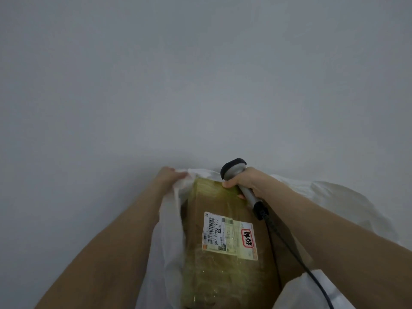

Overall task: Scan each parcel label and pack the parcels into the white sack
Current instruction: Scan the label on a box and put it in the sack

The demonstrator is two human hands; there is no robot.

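A brown cardboard parcel wrapped in clear tape lies lengthwise inside the mouth of the white sack. Its white shipping label with barcode and a red stamp faces up. My left hand grips the sack's far left rim, bunching the plastic. My right hand holds a grey handheld scanner with a black head, and its thumb and fingers also touch the parcel's far end. The scanner's black cable trails back over the parcel toward me.
A plain grey-white surface fills the view beyond the sack. The sack's loose plastic spreads out to the right and bunches at the bottom right edge.
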